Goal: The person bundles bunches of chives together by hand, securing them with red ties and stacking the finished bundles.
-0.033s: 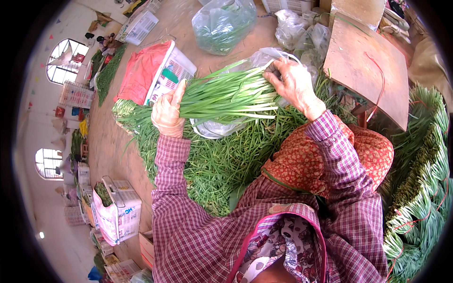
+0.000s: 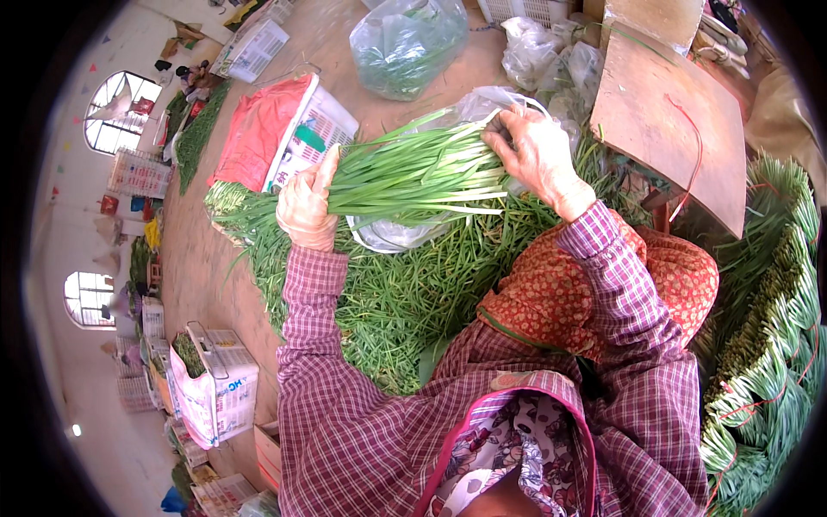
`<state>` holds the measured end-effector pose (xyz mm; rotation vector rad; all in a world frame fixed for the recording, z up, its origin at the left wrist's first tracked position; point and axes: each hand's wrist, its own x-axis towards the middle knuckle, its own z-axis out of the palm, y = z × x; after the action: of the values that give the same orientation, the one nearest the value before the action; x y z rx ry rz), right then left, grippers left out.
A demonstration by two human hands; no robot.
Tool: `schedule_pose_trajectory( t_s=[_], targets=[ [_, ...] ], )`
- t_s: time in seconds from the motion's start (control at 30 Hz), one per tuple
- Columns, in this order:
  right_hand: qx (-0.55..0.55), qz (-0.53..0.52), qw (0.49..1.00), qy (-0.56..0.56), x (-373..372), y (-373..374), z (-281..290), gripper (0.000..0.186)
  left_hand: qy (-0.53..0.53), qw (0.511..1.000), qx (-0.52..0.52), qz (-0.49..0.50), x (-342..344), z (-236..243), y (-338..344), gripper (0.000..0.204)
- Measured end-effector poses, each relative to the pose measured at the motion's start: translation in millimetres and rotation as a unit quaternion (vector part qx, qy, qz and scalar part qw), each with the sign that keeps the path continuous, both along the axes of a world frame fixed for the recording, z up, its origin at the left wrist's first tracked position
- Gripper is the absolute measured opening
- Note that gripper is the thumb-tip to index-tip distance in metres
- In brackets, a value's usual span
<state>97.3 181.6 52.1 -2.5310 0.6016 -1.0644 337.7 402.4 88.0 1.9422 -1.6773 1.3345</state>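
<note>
My left hand (image 2: 307, 207) grips the leafy left end of a bunch of long green leafy stalks, like chives (image 2: 405, 172). At the bunch's pale right end, my right hand (image 2: 530, 155) pinches some of the stalks between curled fingers. Under and behind the bunch lies a clear plastic bag (image 2: 388, 233), partly hidden. A loose heap of green stalks (image 2: 413, 302) spreads below my hands, beside my red floral-covered legs (image 2: 547, 284).
Tied bundles (image 2: 767, 362) pile at right beside a tilted board (image 2: 668, 138). A crate with red plastic (image 2: 254, 129), a filled clear bag (image 2: 405, 43) and crumpled bags (image 2: 530, 52) lie ahead. Another crate (image 2: 215, 388) stands left. A person (image 2: 196, 79) sits far off.
</note>
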Motion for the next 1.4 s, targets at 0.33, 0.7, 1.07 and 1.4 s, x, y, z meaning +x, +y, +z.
schedule_pose_trajectory(
  t_s=[0.33,0.7,1.07,1.4],
  targets=[
    [-0.039,-0.132,0.984,0.115,-47.5,-45.0,-27.4,0.015,0.057,0.998,-0.028,0.003,8.3,-8.7,11.3,0.049],
    [-0.021,-0.007,0.999,-0.044,-10.0,-0.6,3.8,0.025,0.023,1.000,-0.011,-0.014,-8.1,-3.3,1.3,0.051],
    [0.055,-0.045,0.992,0.102,-20.5,-5.3,3.0,0.052,0.012,1.000,-0.016,-0.015,-9.2,-5.9,-1.0,0.052],
    [0.501,0.285,0.817,0.035,-21.1,-25.0,4.0,0.043,0.032,0.998,-0.014,-0.061,-17.5,-3.7,-10.3,0.050]
  ],
)
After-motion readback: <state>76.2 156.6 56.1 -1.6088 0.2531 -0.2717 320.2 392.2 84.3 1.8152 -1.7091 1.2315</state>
